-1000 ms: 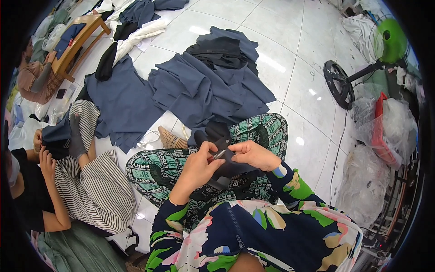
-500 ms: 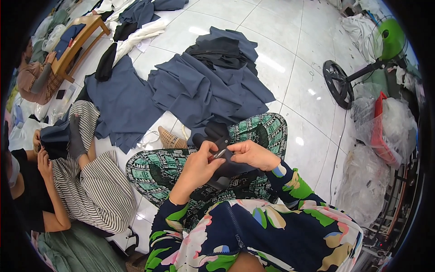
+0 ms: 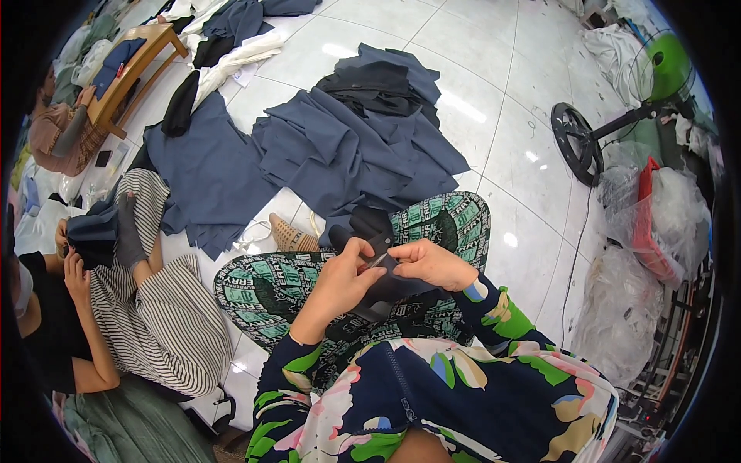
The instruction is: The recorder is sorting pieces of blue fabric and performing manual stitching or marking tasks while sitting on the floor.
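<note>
I sit with dark cloth (image 3: 380,293) gathered in my lap, over my green-and-black patterned trousers. My left hand (image 3: 343,276) is closed around a small, slim metal tool (image 3: 379,261), whose pale tip points toward the other hand. It looks like thread snips, but the fingers hide most of it. Close by on the right, my right hand (image 3: 434,265) pinches the edge of the dark cloth between thumb and forefinger. The two hands' fingertips are almost touching.
Blue-grey cut fabric (image 3: 340,147) lies heaped on the tiled floor ahead, with black cloth (image 3: 370,91) on top. A co-worker in striped trousers (image 3: 174,332) handles dark fabric at left. A green fan (image 3: 668,65) and plastic bags (image 3: 621,316) stand at right.
The slim metal tool has shifted slightly in my left fingers, and less of it shows. Both hands and the cloth stay nearly in place.
</note>
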Demonstrator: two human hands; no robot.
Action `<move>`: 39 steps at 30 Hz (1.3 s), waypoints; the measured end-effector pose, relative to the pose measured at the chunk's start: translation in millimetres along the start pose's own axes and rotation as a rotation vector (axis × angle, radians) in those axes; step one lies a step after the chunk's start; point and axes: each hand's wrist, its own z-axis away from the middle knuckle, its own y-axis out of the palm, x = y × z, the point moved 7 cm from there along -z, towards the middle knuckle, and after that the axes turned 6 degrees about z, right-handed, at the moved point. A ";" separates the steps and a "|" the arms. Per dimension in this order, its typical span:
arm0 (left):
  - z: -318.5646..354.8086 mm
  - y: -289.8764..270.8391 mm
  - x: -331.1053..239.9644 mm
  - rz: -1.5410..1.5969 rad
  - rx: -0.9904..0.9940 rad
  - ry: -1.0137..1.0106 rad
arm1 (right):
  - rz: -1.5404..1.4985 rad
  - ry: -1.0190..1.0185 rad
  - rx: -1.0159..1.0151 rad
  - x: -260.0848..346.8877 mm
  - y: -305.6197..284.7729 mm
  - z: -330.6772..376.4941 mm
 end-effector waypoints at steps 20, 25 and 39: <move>-20.0 5.7 4.5 0.208 -0.294 0.121 | 0.284 -0.096 -0.327 -3.1 -7.5 -2.1; -2.3 -10.2 -3.9 0.246 -0.641 0.287 | 0.060 -0.072 -0.370 2.4 -3.1 -5.9; -2.6 -15.6 18.2 0.233 -0.237 0.111 | -0.097 -0.020 -0.356 -10.6 -3.9 -13.4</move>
